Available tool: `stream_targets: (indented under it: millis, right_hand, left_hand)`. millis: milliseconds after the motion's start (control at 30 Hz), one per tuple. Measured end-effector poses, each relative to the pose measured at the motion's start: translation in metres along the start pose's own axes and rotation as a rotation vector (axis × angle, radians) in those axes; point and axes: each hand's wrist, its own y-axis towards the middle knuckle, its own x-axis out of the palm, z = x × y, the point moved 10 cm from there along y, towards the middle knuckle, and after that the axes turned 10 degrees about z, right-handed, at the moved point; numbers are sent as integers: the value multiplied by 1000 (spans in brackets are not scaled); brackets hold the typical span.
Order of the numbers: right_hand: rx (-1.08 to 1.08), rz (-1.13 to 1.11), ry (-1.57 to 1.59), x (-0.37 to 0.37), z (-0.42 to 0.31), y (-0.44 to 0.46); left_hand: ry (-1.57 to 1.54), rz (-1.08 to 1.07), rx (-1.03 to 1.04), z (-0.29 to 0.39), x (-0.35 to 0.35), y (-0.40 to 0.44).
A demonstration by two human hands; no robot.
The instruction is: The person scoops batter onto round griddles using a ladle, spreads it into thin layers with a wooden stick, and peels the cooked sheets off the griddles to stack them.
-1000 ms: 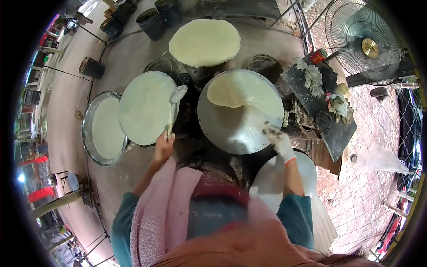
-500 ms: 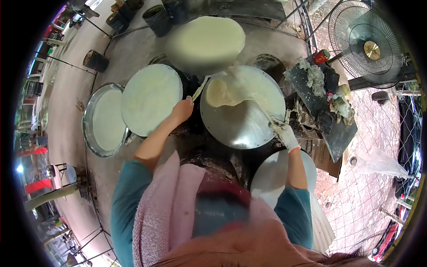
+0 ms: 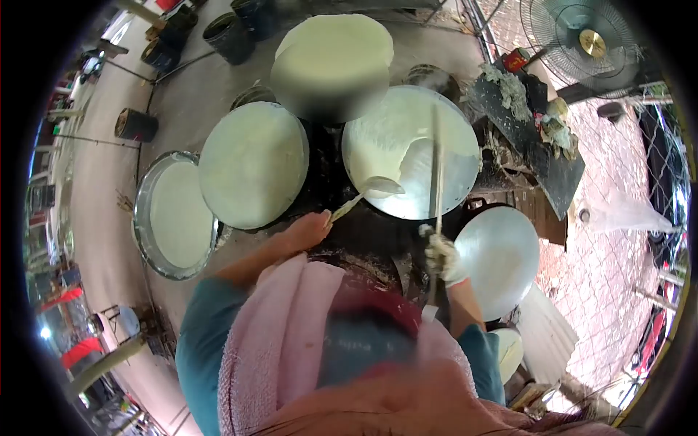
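My left hand (image 3: pixel 314 229) is closed on the handle of a ladle (image 3: pixel 381 186), whose bowl is over the lower left edge of the middle round pan (image 3: pixel 454 163). Pale batter (image 3: pixel 382 131) covers the left and upper part of that pan; bare metal shows at its lower right. My gloved right hand (image 3: pixel 442 259) is closed round a long thin stick (image 3: pixel 437 174) that points away across the pan. To the left lies a round pan covered with pale batter (image 3: pixel 254 163). Behind, another pale round (image 3: pixel 333 62) has a blurred dark near edge.
A metal basin (image 3: pixel 143 243) of white liquid is at the far left. An empty-looking round pan (image 3: pixel 502 254) sits right of my right hand. A fan (image 3: pixel 592 43) and a dark board (image 3: pixel 563 182) with scraps stand at the right. Black buckets (image 3: pixel 229 36) are behind.
My left hand has brought the ladle from the left pan to the middle pan's near edge. My right hand has moved left and nearer me, with the stick now pointing forward. The view has shifted.
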Motion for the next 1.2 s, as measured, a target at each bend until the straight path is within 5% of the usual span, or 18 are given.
stream_targets:
  millis: [100, 233, 333, 367, 467, 567, 600, 667, 700, 733, 833, 933, 1033, 1133, 1167, 1200]
  right_hand:
    - [-167, 121, 22, 69, 33, 52]
    - [-163, 218, 63, 194, 43, 118]
    - [-410, 647, -370, 164, 63, 187]
    - [-698, 742, -292, 152, 58, 193]
    - [-656, 975, -424, 127, 52, 130]
    - [-491, 1005, -371, 80, 56, 103]
    - [-524, 922, -135, 67, 61, 110]
    - [-643, 901, -150, 77, 53, 103]
    - [-575, 813, -219, 102, 54, 96]
    - [-818, 962, -819, 95, 51, 110]
    - [-532, 955, -1101, 108, 49, 59]
    - [-619, 1085, -1002, 34, 23, 40]
    - [-594, 912, -688, -26, 8, 62]
    - [-554, 729, -829, 35, 2, 17]
    - [-788, 679, -1060, 23, 22, 31]
    - [-518, 733, -1313, 11, 31, 26]
  left_hand:
    - [-203, 125, 104, -10, -44, 7]
    - [-405, 429, -83, -35, -123, -8]
    - [-486, 556, -13, -64, -141, -22]
    - [-505, 509, -55, -79, -133, -26]
    - [-646, 463, -133, -115, -112, -44]
    - [-616, 474, -150, -124, -104, -61]
    - [-658, 458, -190, -124, -103, -65]
    - [-736, 419, -276, -120, -100, -73]
    - [-675, 601, -147, -111, -107, -76]
    - [-659, 576, -186, -111, -99, -76]
    - [-572, 531, -266, -98, -93, -76]
    - [-565, 553, -320, -75, -83, -77]
    - [-713, 569, -410, -65, -62, -76]
    - [-621, 598, -370, -46, -59, -81]
    - [-512, 606, -312, -37, -62, -84]
    - [-402, 611, -253, -29, -63, -87]
